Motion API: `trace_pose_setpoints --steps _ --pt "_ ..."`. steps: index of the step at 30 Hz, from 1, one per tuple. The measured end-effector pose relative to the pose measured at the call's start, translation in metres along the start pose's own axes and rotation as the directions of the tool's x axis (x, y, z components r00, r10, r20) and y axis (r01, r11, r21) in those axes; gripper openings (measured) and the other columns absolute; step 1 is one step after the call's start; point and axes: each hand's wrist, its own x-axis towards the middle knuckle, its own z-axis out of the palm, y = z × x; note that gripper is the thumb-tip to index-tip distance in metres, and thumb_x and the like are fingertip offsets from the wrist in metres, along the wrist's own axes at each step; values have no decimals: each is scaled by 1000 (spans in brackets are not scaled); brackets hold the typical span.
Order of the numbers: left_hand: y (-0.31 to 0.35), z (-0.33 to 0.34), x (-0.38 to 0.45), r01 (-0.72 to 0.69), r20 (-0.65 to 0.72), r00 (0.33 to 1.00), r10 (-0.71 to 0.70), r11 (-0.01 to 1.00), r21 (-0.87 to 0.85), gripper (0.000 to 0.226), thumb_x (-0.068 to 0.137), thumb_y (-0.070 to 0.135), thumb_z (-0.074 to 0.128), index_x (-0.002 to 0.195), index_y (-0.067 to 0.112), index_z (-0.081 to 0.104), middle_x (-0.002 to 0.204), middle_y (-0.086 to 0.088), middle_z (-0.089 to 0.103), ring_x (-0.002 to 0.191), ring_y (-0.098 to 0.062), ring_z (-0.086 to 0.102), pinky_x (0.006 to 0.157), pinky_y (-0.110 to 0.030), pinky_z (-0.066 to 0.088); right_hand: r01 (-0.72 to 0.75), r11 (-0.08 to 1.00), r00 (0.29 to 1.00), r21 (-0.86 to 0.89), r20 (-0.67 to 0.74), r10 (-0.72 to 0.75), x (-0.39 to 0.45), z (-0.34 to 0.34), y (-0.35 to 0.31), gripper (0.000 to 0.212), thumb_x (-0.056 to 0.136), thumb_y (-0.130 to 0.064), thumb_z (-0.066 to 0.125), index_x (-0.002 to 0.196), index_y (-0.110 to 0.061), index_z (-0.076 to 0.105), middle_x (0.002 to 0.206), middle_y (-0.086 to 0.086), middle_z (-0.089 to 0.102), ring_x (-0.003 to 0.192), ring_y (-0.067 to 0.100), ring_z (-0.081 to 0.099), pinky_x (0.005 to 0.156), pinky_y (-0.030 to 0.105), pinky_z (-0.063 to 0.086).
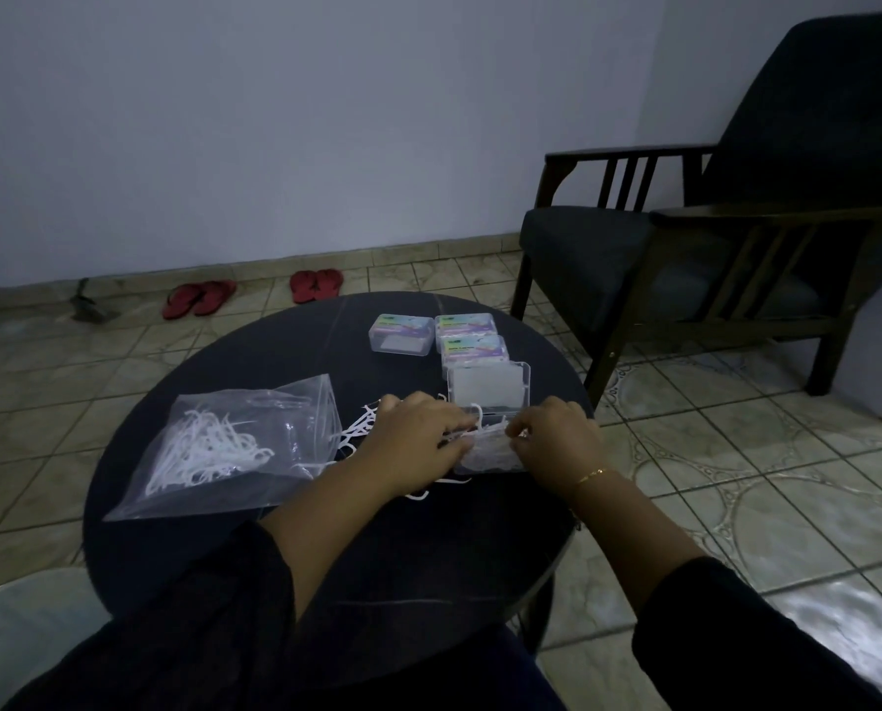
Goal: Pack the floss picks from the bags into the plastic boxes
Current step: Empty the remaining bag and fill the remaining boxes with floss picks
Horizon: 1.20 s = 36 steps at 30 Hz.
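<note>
An open clear plastic box (487,451) with its lid (489,384) tipped back sits near the right edge of the round dark table (254,351). White floss picks fill its tray. My left hand (418,433) pinches floss picks at the box's left side. My right hand (557,436) pinches picks at its right side. Loose floss picks (359,425) lie on the table behind my left hand. A clear zip bag (233,443) holding several white picks lies to the left.
Three closed labelled plastic boxes (402,333) (465,325) (474,351) stand at the table's far side. A dark wooden armchair (711,238) is at the right. Two pairs of red slippers (200,298) lie on the tiled floor by the wall.
</note>
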Motion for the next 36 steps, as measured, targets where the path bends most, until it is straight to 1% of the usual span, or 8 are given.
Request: trace_pose_setpoints --steps 6,11,14,18,22,28,32,36 --pt "14 3 8 -40 150 988 27 996 84 42 97 38 35 135 27 49 142 10 42 126 -15 30 97 -39 21 45 999 999 -1 -21 -45 -2 2 1 34 94 -30 48 127 -35 55 124 3 49 117 22 41 95 35 34" --pt "11 8 0 15 -15 1000 -15 999 -36 41 90 31 47 131 30 51 137 10 46 124 -15 32 97 -36 22 32 999 992 -43 -120 -37 -4 5 3 28 92 -40 52 115 -31 63 119 0 51 112 20 42 92 34 37" --pt "0 7 -6 114 -121 986 -119 992 -49 36 86 26 52 122 31 56 131 10 50 122 -14 35 96 -34 22 94 995 990 -30 -99 -97 -4 3 2 31 91 -43 53 121 -38 57 120 -3 47 115 19 39 94 33 34" --pt "-9 5 -10 201 -17 979 -201 979 15 51 86 34 52 136 35 44 136 7 48 128 -16 33 99 -36 20 157 984 986 -86 -38 -160 -1 1 -3 31 91 -50 50 119 -43 59 119 -4 45 114 20 36 92 33 30" --pt "-10 4 -8 187 21 982 -190 979 79 45 92 44 49 137 40 44 127 4 57 126 -16 36 95 -35 19 142 986 988 -90 -44 -147 2 1 -8 33 88 -54 53 115 -38 63 118 -3 46 113 20 36 92 33 31" --pt "-5 0 -2 152 -7 988 -152 987 48 38 93 27 43 125 41 57 113 9 64 115 -17 45 86 -35 22 202 969 979 -145 35 -199 4 0 -8 42 91 -56 44 132 -48 44 124 -1 40 118 21 33 98 37 28" --pt "0 -3 2 184 18 983 -183 982 -53 35 93 37 44 125 35 59 126 10 60 121 -14 43 89 -34 20 169 972 985 -164 -11 -173 5 -3 -5 43 85 -63 49 120 -39 59 120 -1 42 115 20 34 94 35 30" --pt "1 -2 7 199 27 980 -198 978 -66 34 92 47 53 122 35 61 121 11 62 117 -13 47 86 -32 20 125 982 991 -140 -34 -131 5 0 -2 38 84 -60 53 113 -37 62 118 -2 44 113 20 35 93 34 31"
